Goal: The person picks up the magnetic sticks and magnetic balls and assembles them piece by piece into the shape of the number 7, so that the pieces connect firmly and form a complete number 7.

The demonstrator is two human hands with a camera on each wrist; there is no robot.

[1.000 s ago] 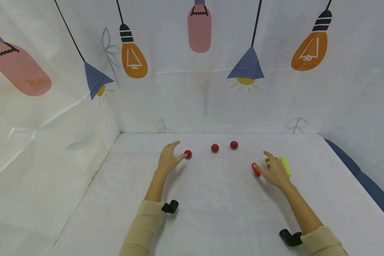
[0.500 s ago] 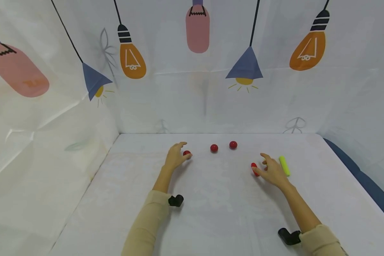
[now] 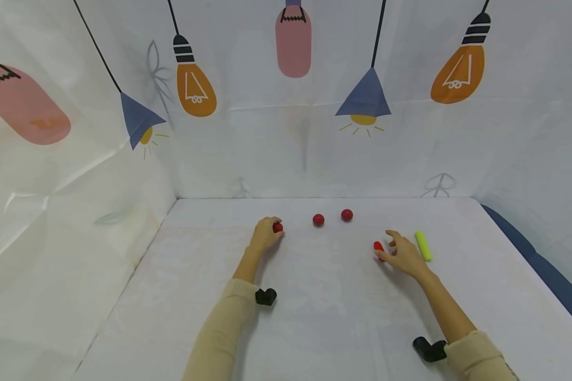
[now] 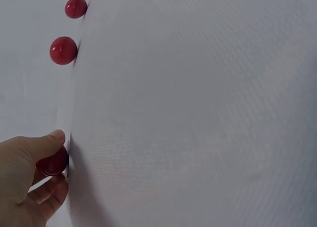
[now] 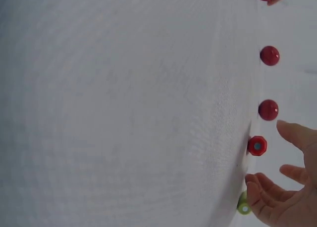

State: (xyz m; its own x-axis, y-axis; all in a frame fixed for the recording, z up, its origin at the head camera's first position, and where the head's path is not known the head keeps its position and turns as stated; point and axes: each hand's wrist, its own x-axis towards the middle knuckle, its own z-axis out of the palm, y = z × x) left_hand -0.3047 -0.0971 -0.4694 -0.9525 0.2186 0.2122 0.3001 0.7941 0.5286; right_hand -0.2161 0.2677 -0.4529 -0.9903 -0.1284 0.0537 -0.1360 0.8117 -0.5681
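My left hand (image 3: 264, 234) pinches a shiny red ball (image 3: 278, 227) between thumb and fingers; the left wrist view shows the ball (image 4: 52, 162) at the table surface, partly hidden by the thumb. Two more red balls (image 3: 318, 220) (image 3: 347, 215) lie apart from it to the right. My right hand (image 3: 405, 257) hovers with fingers loosely spread and nothing in them. Beside its thumb lies a short red stick (image 3: 378, 246), whose faceted end shows a teal centre in the right wrist view. A yellow-green stick (image 3: 423, 246) lies just right of the hand, partly behind the fingers in the right wrist view.
Everything lies on a white-covered table (image 3: 314, 307). White sheeting (image 3: 267, 148) printed with lamps and bulbs rises along the back and left sides. Past the right edge shows something dark blue (image 3: 515, 233). A black wrist camera (image 3: 266, 297) sticks out from the left sleeve.
My left hand has moved right and its thumb and fingers have closed around the leftmost red ball. The right hand has barely shifted beside the red stick.
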